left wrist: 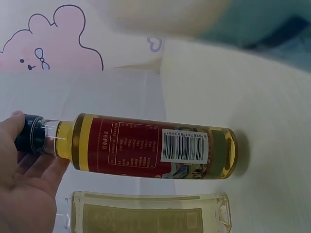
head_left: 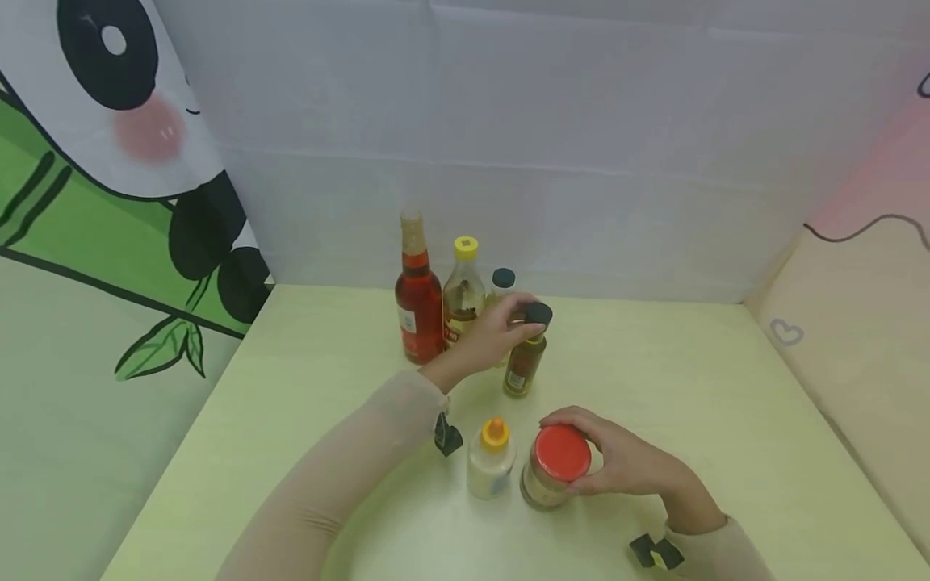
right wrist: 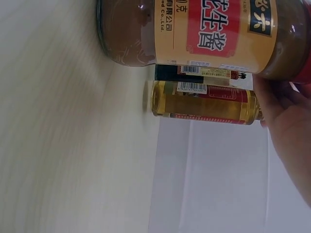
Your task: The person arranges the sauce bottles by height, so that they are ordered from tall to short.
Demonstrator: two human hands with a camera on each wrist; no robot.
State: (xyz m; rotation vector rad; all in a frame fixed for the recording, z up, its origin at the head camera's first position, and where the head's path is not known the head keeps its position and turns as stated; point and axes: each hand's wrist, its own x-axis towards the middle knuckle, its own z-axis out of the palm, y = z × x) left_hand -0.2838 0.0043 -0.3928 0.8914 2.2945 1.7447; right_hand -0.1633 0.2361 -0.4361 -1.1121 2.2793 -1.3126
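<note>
My left hand (head_left: pixel 494 335) pinches the dark cap of a slim oil bottle (head_left: pixel 525 367) with a red label and barcode. The bottle is close to upright; whether its base touches the table cannot be told. My right hand (head_left: pixel 617 456) grips a red-lidded peanut butter jar (head_left: pixel 548 476) near the front, fingers and thumb around its upper part. In the right wrist view the brown jar (right wrist: pixel 129 34) fills the top, its tan and red label showing. Just left of the jar stands a white squeeze bottle (head_left: pixel 490 468) with an orange nozzle cap, touched by neither hand.
Behind my left hand stand a tall red bottle (head_left: pixel 420 315), a yellow-capped bottle (head_left: pixel 465 286) and a clear bottle with a dark cap (head_left: pixel 503 280), partly hidden by the hand. A pale wall sheet (head_left: pixel 508 161) rises at the back of the light table (head_left: pixel 654 363).
</note>
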